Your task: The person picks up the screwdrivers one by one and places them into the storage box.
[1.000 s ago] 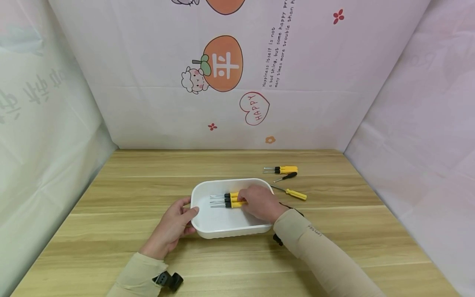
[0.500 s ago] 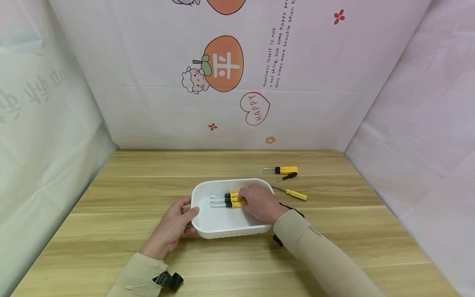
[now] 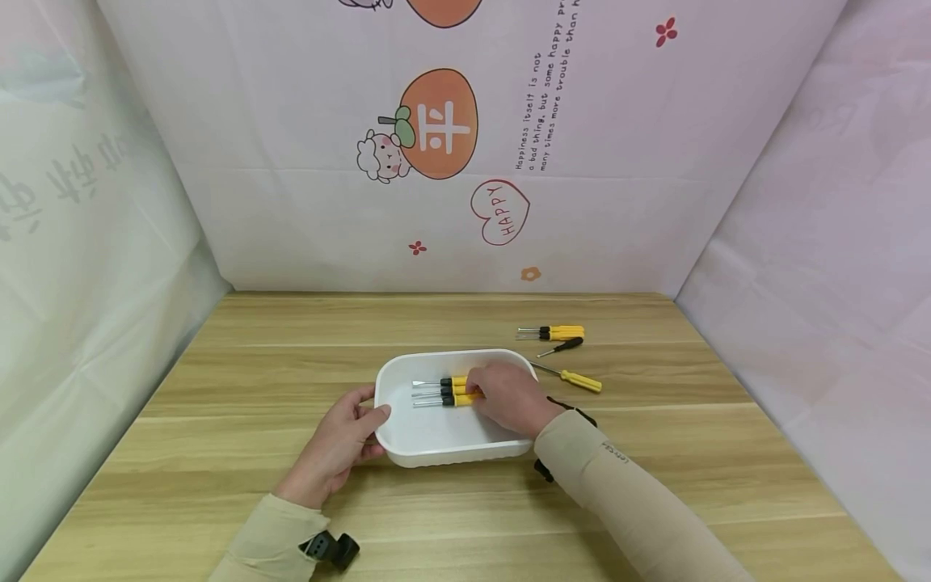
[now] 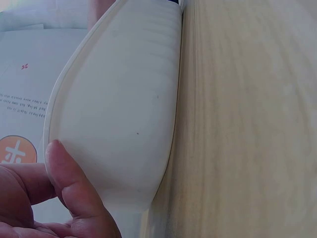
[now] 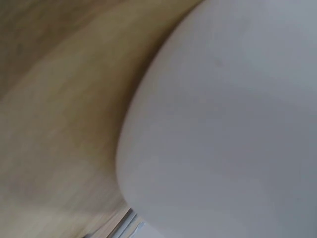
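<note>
A white tray (image 3: 436, 432) sits on the bench (image 3: 436, 517), near its middle, between the near edge and the far edge. My left hand (image 3: 343, 435) grips the tray's left end, thumb over the rim and fingers against the outside wall. My right hand (image 3: 509, 396) comes in over the tray's right end, its fingers curled round the yellow handles of three screwdrivers (image 3: 446, 392); the fingertips themselves are hidden from me. Those three lie side by side inside the tray, black collars next to the handles, their metal shafts pointing towards the bench's left edge.

Beyond the tray, towards the bench's far right corner, lies a close bunch of yellow-handled drivers (image 3: 563, 332), too small for me to count surely. Just on the near side of it is a black-handled driver (image 3: 567, 345), set at a slant. Nearer still, beside the tray's far right corner, is a single yellow driver (image 3: 579, 381), its shaft running towards the tray's rim. A white printed sheet (image 3: 313, 210) stands behind the bench's far edge.
</note>
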A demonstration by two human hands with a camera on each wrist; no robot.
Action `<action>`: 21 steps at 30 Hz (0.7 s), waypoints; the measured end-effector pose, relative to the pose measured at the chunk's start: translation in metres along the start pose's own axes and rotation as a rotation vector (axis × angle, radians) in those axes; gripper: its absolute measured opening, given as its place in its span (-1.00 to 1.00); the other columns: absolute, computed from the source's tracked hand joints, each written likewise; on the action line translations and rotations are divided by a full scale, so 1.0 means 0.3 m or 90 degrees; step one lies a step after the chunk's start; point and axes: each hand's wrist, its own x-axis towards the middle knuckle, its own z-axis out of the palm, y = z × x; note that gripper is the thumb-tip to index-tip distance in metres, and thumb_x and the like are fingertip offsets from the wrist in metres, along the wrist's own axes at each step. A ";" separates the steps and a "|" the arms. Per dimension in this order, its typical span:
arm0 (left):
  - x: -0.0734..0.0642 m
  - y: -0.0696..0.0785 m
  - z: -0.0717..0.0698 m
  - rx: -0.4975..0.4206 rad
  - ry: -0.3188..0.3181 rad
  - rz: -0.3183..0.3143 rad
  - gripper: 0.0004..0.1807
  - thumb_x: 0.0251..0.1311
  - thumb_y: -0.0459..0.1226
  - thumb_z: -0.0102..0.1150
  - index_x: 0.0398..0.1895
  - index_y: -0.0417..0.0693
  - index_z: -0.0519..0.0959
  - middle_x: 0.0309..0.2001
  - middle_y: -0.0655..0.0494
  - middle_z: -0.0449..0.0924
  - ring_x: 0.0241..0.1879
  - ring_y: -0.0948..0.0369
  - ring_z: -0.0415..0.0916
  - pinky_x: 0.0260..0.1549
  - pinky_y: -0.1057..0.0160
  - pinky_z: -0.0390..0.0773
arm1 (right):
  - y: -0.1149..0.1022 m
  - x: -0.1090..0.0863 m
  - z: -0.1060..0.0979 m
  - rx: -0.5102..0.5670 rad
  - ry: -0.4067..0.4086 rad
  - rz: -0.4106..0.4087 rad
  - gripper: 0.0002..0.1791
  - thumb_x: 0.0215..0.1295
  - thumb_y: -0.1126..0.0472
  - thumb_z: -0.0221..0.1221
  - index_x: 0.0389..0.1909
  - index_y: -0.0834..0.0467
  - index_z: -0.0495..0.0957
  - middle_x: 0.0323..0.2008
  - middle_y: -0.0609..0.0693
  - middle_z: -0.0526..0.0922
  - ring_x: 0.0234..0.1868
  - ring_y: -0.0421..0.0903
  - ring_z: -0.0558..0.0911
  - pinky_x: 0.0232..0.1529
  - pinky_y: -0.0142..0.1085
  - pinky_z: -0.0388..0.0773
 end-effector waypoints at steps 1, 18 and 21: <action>0.000 0.000 0.000 0.000 -0.001 0.000 -0.40 0.53 -0.27 0.11 0.55 -0.18 0.24 -0.05 -0.12 0.50 -0.40 0.20 0.55 -0.49 0.37 0.61 | 0.000 -0.001 0.000 0.000 0.000 0.000 -0.87 0.33 0.20 0.41 -0.13 0.00 0.74 -0.22 -0.15 0.72 -0.20 -0.18 0.56 0.00 -0.25 0.60; -0.002 0.002 0.003 0.000 0.002 -0.003 -0.40 0.53 -0.28 0.11 0.55 -0.18 0.24 -0.04 -0.12 0.49 -0.42 0.22 0.54 -0.51 0.38 0.61 | 0.008 -0.011 -0.009 0.013 0.024 -0.011 -0.87 0.32 0.19 0.41 -0.14 0.01 0.74 -0.23 -0.15 0.73 -0.20 -0.18 0.57 -0.01 -0.24 0.61; -0.001 0.003 0.002 0.001 0.001 -0.003 -0.39 0.53 -0.28 0.11 0.55 -0.18 0.23 -0.05 -0.12 0.49 -0.42 0.22 0.54 -0.51 0.38 0.61 | 0.011 -0.010 -0.015 0.009 0.027 -0.016 -0.87 0.33 0.18 0.40 -0.13 0.00 0.73 -0.22 -0.15 0.73 -0.18 -0.19 0.58 0.00 -0.24 0.60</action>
